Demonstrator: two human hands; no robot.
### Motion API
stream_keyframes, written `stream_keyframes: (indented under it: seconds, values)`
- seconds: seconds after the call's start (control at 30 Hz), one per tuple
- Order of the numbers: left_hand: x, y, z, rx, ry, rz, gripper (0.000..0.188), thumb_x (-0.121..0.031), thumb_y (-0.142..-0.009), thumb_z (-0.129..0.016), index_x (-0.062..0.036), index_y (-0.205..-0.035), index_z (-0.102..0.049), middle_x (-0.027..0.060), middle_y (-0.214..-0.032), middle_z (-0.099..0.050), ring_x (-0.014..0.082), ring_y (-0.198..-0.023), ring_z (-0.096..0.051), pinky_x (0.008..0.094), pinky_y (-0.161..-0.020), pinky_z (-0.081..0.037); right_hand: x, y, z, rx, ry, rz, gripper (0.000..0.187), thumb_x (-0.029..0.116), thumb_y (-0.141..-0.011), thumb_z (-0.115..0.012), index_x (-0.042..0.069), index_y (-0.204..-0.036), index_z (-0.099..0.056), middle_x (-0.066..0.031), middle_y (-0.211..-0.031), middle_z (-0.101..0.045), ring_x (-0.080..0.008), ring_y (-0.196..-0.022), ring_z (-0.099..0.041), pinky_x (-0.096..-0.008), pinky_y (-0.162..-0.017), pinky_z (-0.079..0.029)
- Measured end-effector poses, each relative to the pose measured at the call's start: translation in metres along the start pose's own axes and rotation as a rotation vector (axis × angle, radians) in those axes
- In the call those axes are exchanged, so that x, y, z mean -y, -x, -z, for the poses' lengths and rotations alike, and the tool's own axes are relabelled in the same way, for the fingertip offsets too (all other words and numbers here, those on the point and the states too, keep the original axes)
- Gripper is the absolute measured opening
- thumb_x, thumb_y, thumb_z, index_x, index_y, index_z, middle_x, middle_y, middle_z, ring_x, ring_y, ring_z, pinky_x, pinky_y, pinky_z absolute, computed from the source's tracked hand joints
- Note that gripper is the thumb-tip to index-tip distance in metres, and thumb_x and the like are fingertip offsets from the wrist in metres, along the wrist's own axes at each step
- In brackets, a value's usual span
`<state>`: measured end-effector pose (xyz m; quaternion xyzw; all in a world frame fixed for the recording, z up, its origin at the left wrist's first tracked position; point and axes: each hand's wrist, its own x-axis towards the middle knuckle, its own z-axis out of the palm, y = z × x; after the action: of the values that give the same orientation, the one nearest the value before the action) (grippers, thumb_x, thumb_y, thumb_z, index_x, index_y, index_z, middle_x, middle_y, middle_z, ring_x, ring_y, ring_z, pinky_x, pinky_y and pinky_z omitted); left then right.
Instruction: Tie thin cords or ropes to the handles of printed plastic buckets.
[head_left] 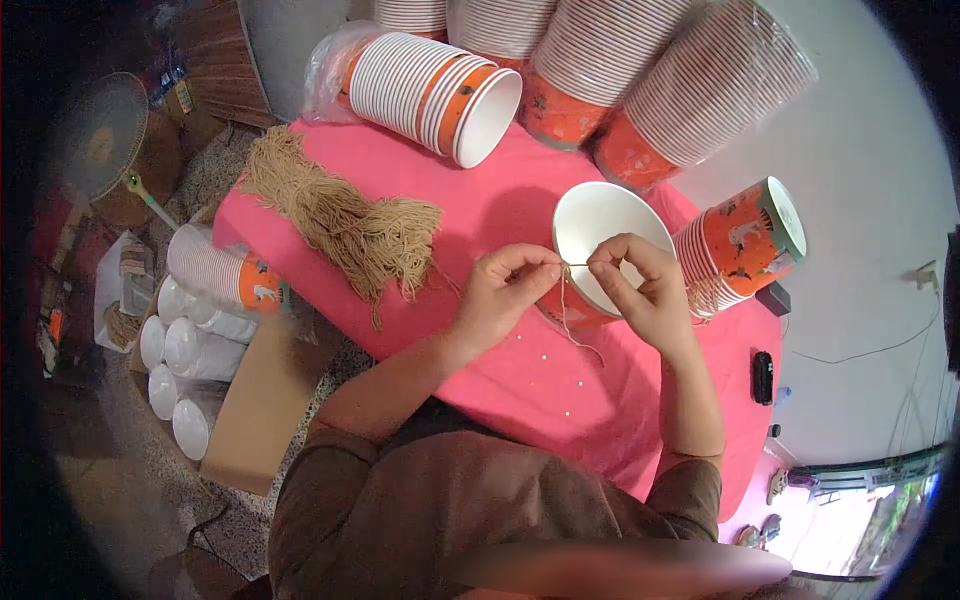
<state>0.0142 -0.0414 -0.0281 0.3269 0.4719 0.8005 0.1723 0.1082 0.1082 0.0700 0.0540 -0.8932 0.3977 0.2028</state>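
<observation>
A thin tan string (564, 305) is pinched between my two hands, over the near rim of a white-lined paper bucket (590, 215). My left hand (502, 292) closes thumb and forefinger on it, and my right hand (648, 290) pinches it a short way to the right. A short stretch of string runs between the fingertips, and a loose end hangs down toward the pink cloth. Any knot is too small to make out. To the left of my left hand lies a thick bundle of tan strings (345, 225).
A pink cloth (480, 400) covers the table, with several small white bits on it. Nested orange paper buckets (430, 95) lie at the back; wrapped stacks (700, 90) stand beside them. Another stack (745, 240) leans at right, near a black object (763, 377). A cardboard box (265, 400) holds white cups.
</observation>
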Motion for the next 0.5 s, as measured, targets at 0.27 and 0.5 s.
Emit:
stream_keyframes:
  seconds: [0.27,0.5]
  values:
    - [-0.006,0.005,-0.002,-0.023,-0.058,-0.029,0.010,-0.004,-0.090,-0.061,-0.0003,-0.098,-0.066,0.0014,-0.089,-0.068,0.0049,-0.081,-0.058,0.0200,-0.071,-0.047,-0.005,0.006,0.006,0.101,-0.050,-0.099,0.005,0.004,-0.089,-0.060,0.000,-0.089,-0.058,-0.0008,-0.084,-0.059,-0.0086,-0.082,-0.053,-0.0229,-0.074,-0.043]
    - [0.004,0.011,0.009,-0.128,0.132,0.193,0.011,-0.011,-0.092,-0.060,-0.0023,-0.097,-0.065,-0.0029,-0.079,-0.063,0.0028,-0.064,-0.053,0.0179,-0.057,-0.043,-0.001,0.012,-0.002,-0.213,0.015,0.018,0.007,0.002,-0.082,-0.065,0.001,-0.088,-0.061,-0.0064,-0.083,-0.062,-0.0160,-0.076,-0.058,-0.0284,-0.069,-0.044]
